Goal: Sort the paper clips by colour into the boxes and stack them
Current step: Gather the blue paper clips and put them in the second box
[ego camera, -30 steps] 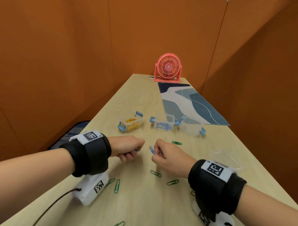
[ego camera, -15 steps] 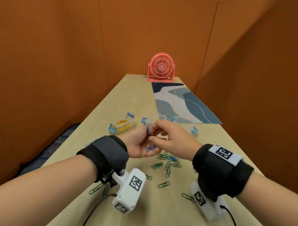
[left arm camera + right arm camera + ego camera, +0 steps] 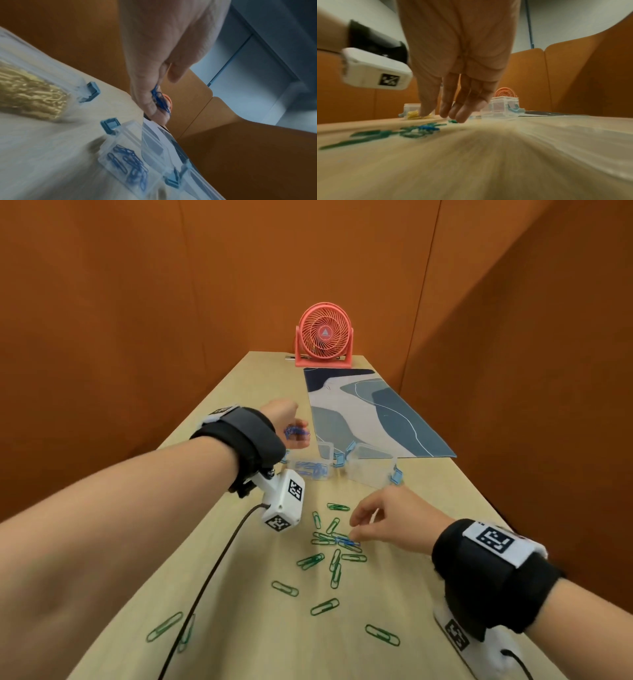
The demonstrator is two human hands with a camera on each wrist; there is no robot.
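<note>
The left hand (image 3: 281, 419) was raised above the far part of the tabletop (image 3: 239, 628), its fingers curled round a small bunch of blue paper clips (image 3: 296, 432); the left wrist view showed those clips (image 3: 160, 98) pinched between thumb and fingers. Just below it stood a clear box holding blue clips (image 3: 310, 469), its lid off and its blue latches showing at the ends. To the right of that box, touching or nearly so, stood a second clear box (image 3: 371, 467), which looked to hold no clips. A third clear box filled with gold clips (image 3: 32, 94) appeared blurred in the left wrist view, to the left of the blue-clip box. The right hand (image 3: 394, 522) was low over a loose heap of green paper clips (image 3: 334, 549) near the middle of the tabletop, fingers relaxed and pointing down, gripping nothing; its fingertips (image 3: 460, 116) were just above or touching the clips. One blue clip (image 3: 346, 541) lay among the green ones beside those fingers. More green clips lay scattered nearer the person. A patterned mat (image 3: 370, 412) and a coral fan (image 3: 323, 338) stood at the far end.
</note>
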